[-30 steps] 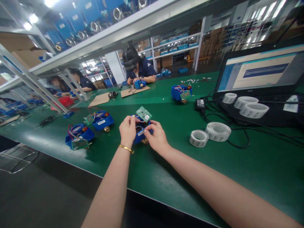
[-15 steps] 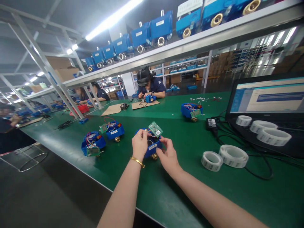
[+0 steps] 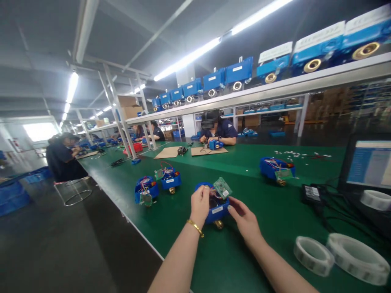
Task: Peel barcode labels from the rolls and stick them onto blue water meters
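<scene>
A blue meter housing (image 3: 217, 214) with a brass fitting underneath stands on the green table in front of me. Wires come out of its open top to a green circuit board (image 3: 222, 188), tilted at the rim. My left hand (image 3: 200, 205) is closed in a pinch over the housing's left side, beside the wires; its fingertips hide what they grip. At the right side, my right hand (image 3: 246, 219) steadies the housing with thumb and fingers against its corner. A gold bracelet (image 3: 195, 228) is on my left wrist.
Open blue meters with boards hanging out stand left (image 3: 146, 190) and right (image 3: 276, 169). Label rolls (image 3: 314, 255), a black adapter (image 3: 311, 193) and a laptop (image 3: 368, 162) are at the right. Overhead runs a shelf (image 3: 195, 106) of blue meters. A co-worker (image 3: 224, 129) sits opposite.
My view has turned left and up, so everything appears shifted right and lower. Both hands stay at the same housing; the right fingers have shifted slightly along its right side.
</scene>
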Tool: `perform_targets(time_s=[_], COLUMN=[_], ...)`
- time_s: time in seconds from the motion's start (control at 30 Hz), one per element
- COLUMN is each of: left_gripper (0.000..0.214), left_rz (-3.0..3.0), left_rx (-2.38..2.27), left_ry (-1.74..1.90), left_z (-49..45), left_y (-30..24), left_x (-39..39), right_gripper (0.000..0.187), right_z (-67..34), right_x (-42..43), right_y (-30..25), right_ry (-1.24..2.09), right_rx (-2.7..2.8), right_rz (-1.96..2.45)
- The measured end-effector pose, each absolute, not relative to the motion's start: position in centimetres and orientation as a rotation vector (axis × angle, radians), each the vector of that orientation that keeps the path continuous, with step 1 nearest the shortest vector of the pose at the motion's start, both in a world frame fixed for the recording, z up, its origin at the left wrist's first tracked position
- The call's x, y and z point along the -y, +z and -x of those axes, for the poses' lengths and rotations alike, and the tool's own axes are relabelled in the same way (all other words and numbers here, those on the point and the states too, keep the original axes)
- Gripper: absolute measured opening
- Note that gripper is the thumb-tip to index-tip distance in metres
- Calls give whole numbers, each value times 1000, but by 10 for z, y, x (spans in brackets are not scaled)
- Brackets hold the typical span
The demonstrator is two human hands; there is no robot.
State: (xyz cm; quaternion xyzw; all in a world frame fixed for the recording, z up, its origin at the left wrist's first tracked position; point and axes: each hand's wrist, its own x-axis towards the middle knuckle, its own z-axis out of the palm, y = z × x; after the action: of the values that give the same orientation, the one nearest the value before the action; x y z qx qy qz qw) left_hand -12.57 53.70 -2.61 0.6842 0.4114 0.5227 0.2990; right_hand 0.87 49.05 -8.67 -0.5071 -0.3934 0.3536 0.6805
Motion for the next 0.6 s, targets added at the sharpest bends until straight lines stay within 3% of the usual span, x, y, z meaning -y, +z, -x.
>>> perform_targets(time_s=[0.1, 0.23, 0.33, 0.6], left_gripper=[51, 27, 59, 58], left_rz=[-1738, -1572, -1279, -1230], left_rx=[-1085, -1250, -1396, -1372], left_ry=[1467, 1557, 1445, 1266], left_z=[131, 138, 140, 138], left_y=[-30, -45, -60, -71], left_x=[-526, -512, -507, -505], right_gripper=[73, 80, 82, 88], right_z=[-9, -3, -2, -10], right_x=[-486, -478, -475, -484], right_y=[-90, -81, -73, -93], right_ry=[981, 1128, 1131, 1189], right_rx=[834, 835, 829, 853], right_rz=[1137, 1100, 1113, 1214])
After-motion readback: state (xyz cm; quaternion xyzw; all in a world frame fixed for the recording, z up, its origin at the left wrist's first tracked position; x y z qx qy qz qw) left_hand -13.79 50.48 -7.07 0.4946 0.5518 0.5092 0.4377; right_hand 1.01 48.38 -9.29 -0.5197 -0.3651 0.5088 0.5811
